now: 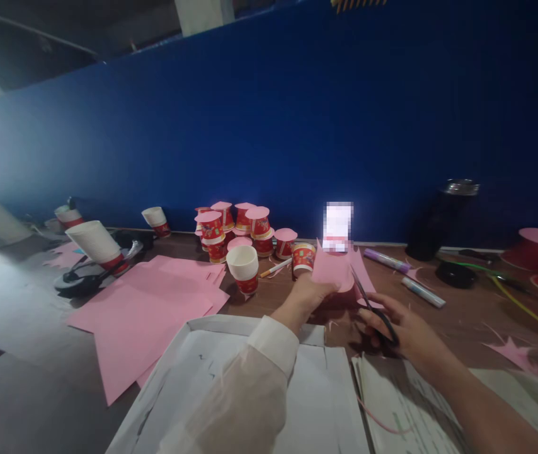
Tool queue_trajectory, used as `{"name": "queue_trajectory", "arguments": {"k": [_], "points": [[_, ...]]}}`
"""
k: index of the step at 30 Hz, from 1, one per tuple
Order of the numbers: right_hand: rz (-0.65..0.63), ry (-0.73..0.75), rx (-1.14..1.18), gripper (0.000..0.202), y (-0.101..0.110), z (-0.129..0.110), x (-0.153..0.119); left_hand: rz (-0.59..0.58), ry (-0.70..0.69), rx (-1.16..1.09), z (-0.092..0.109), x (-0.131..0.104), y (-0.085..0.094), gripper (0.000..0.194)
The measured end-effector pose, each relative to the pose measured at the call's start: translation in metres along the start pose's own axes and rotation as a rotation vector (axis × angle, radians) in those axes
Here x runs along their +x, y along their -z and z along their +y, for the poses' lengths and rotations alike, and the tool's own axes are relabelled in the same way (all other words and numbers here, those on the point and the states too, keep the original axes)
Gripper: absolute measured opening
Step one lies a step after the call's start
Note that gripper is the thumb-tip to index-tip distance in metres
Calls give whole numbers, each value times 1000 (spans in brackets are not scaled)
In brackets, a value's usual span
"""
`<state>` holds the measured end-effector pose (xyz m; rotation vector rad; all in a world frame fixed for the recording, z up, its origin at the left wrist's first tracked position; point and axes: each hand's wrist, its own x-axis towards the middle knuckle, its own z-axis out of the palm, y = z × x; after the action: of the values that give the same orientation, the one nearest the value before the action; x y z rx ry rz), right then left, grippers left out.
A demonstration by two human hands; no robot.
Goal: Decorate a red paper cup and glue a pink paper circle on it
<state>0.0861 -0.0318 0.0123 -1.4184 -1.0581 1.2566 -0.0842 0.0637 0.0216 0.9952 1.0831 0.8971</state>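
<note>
My left hand [305, 295] is closed on a piece of pink paper [332, 272], holding it up over the brown table. In my right hand [399, 325] are black-handled scissors [382, 320], fingers around the handles. Their blades reach up at the right edge of the pink paper, where a strip of it [366, 277] hangs to the right. Just left of the held paper stands a red paper cup [303, 258]. A bright, pixelated rectangle stands behind the paper.
Pink sheets [150, 302] lie left, beside red cups topped with pink discs [211, 227] and white-red cups [243, 268]. A white box [231, 378] sits in front. On the right are a purple marker [387, 260], a whitish pen [423, 292] and a black bottle [432, 221].
</note>
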Motion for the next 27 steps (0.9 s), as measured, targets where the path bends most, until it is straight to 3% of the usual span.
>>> {"name": "queue_trajectory", "arguments": {"k": [4,10,15,21,27], "points": [[4,-29,14,81,-1,1,1,-38,-18,-16,-1,0,0,16],[0,-5,-8,87,0,5,2,-82,-14,-115,-3,2,2,25],[-58,-14,-29,97,3,7,4,-93,-1,-69,-1,1,4,26],[-44,-14,-54,100,4,9,7,-43,137,-70,12,-8,-1,21],[-39,-10,-72,94,2,6,5,-109,250,-139,18,-13,-1,19]]}}
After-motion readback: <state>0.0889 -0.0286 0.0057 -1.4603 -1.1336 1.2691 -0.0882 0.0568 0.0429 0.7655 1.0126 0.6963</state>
